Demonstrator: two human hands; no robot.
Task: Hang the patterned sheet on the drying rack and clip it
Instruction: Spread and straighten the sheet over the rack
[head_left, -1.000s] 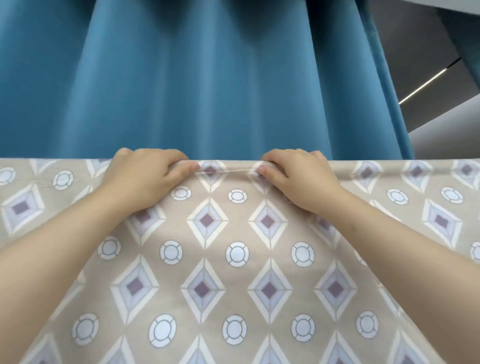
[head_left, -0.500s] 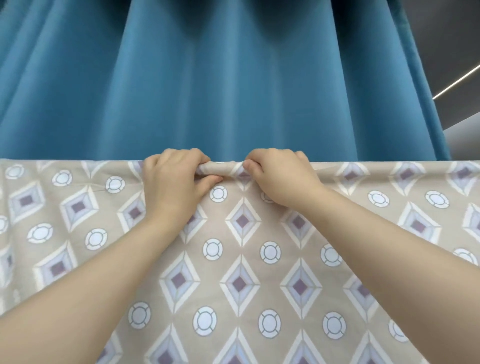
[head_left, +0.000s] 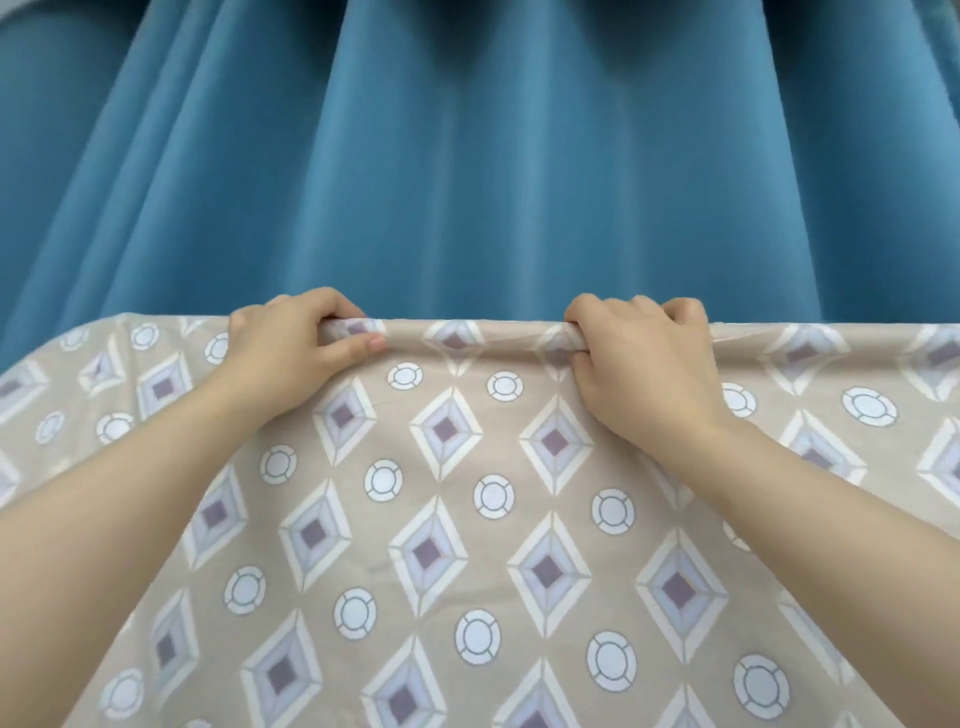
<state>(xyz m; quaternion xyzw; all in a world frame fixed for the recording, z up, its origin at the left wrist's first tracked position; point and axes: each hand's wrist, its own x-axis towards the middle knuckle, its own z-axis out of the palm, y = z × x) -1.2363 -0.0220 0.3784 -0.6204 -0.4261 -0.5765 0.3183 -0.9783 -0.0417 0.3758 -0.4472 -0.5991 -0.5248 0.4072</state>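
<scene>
While left hand (head_left: 296, 349), right hand (head_left: 647, 376) fingers grip its fold | patterned sheet (head_left: 467, 525): beige, diamonds, circles

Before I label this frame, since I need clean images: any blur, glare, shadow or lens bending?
Head view: soft even light, no glare; left hand and right hand look sharp on the patterned sheet; dark shadows sit in the upper folds of the blue curtain; the sheet's top edge curves down at far left, possibly wide-angle distortion.

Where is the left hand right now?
In the head view, the left hand grips the top edge of the patterned sheet left of centre, apart from the right hand, blue curtain behind.
</scene>
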